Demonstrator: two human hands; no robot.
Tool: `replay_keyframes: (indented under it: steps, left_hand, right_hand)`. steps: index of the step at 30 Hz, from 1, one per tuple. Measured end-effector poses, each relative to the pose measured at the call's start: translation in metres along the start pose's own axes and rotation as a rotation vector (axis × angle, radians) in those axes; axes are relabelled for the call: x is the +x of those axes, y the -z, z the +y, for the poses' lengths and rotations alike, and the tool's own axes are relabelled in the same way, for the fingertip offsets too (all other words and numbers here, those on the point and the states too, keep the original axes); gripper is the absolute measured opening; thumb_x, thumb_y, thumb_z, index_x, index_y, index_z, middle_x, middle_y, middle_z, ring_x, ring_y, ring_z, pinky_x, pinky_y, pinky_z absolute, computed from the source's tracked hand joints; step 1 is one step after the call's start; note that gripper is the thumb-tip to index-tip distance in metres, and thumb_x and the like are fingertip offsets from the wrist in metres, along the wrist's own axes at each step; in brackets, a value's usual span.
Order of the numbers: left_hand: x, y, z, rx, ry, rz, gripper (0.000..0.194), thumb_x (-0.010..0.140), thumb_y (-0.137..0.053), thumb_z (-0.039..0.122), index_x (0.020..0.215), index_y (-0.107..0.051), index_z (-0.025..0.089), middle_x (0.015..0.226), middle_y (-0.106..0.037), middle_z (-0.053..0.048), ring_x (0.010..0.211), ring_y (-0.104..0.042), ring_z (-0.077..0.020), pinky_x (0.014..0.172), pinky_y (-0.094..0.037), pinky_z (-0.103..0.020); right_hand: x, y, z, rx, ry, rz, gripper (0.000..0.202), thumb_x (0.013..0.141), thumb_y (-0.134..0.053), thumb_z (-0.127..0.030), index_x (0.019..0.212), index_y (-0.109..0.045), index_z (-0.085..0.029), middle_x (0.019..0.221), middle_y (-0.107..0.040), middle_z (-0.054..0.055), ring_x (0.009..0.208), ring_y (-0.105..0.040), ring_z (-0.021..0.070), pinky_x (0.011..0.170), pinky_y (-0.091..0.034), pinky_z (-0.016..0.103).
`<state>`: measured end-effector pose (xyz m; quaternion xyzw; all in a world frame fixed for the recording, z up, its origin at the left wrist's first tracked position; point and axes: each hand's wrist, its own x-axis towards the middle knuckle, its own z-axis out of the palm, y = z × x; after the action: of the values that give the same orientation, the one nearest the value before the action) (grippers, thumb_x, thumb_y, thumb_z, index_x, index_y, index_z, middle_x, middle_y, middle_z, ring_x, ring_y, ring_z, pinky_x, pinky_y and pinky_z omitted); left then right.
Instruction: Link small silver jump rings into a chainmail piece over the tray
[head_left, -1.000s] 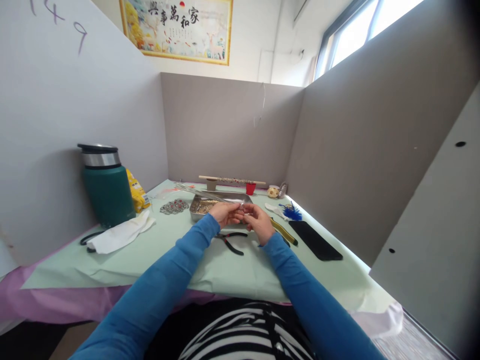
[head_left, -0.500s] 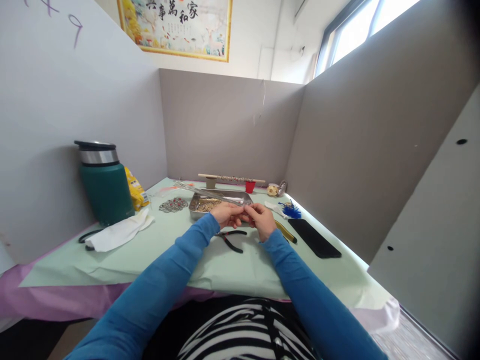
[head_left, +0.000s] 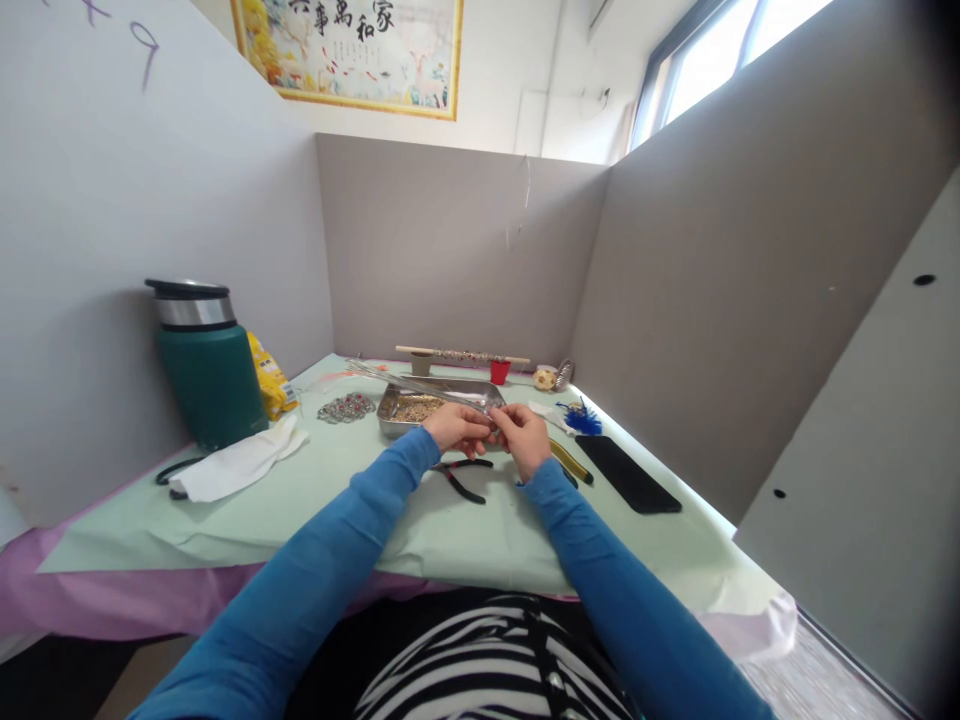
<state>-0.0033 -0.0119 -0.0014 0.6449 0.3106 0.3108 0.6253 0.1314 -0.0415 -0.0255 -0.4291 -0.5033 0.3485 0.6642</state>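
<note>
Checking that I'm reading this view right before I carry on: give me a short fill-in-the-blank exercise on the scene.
1. The left hand and right hand come out of sleeves coloured ____.
2. The stick spans two small cups, one greyish and the other ____.
3. The large bottle stands on the person's ____ side.
4. The flat slab on the table, beyond the yellow handle, is coloured ____.

Missing words: blue; red; left; black.
</note>
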Motion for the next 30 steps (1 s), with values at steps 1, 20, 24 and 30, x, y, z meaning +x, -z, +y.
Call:
replay_keyframes:
  steps: [1, 20, 24, 30]
  left_hand:
    - [0.0, 0.0, 0.0, 0.012, 0.0, 0.002, 0.025, 0.059, -0.076, 0.024, 0.073, -0.062, 0.008, 0.072, -0.067, -0.01, 0.047, -0.057, -0.0091, 0.043, -0.044, -0.02]
    - [0.004, 0.001, -0.002, 0.002, -0.007, 0.142, 0.023, 0.071, -0.068, 0.032, 0.077, -0.061, 0.011, 0.071, -0.065, -0.005, 0.043, -0.055, -0.0078, 0.039, -0.04, -0.018]
    - [0.006, 0.006, -0.003, -0.202, 0.017, 0.229, 0.016, 0.074, -0.064, 0.027, 0.079, -0.06, 0.012, 0.062, -0.057, 0.001, 0.038, -0.047, -0.0053, 0.034, -0.031, -0.018]
    - [0.004, 0.0, 0.0, -0.307, 0.05, 0.216, 0.014, 0.076, -0.059, 0.025, 0.072, -0.055, 0.012, 0.053, -0.047, 0.004, 0.033, -0.033, -0.0029, 0.031, -0.017, -0.017]
  right_hand:
    - [0.0, 0.0, 0.0, -0.01, 0.0, 0.002, 0.034, 0.061, -0.069, -0.046, 0.067, -0.052, -0.017, 0.049, -0.054, -0.003, 0.039, -0.044, 0.0082, 0.038, -0.034, 0.021]
    - [0.005, 0.003, 0.007, -0.142, 0.054, 0.003, 0.034, 0.07, -0.058, -0.051, 0.072, -0.056, -0.018, 0.056, -0.058, -0.002, 0.041, -0.046, 0.0094, 0.042, -0.035, 0.023]
    - [0.006, 0.002, 0.011, -0.174, 0.064, 0.013, 0.033, 0.072, -0.056, -0.051, 0.072, -0.055, -0.018, 0.062, -0.061, -0.001, 0.041, -0.048, 0.0096, 0.042, -0.035, 0.023]
    - [-0.001, -0.003, 0.009, -0.231, 0.094, -0.068, 0.031, 0.07, -0.057, -0.048, 0.06, -0.056, -0.018, 0.045, -0.05, -0.004, 0.038, -0.043, 0.0099, 0.042, -0.035, 0.023]
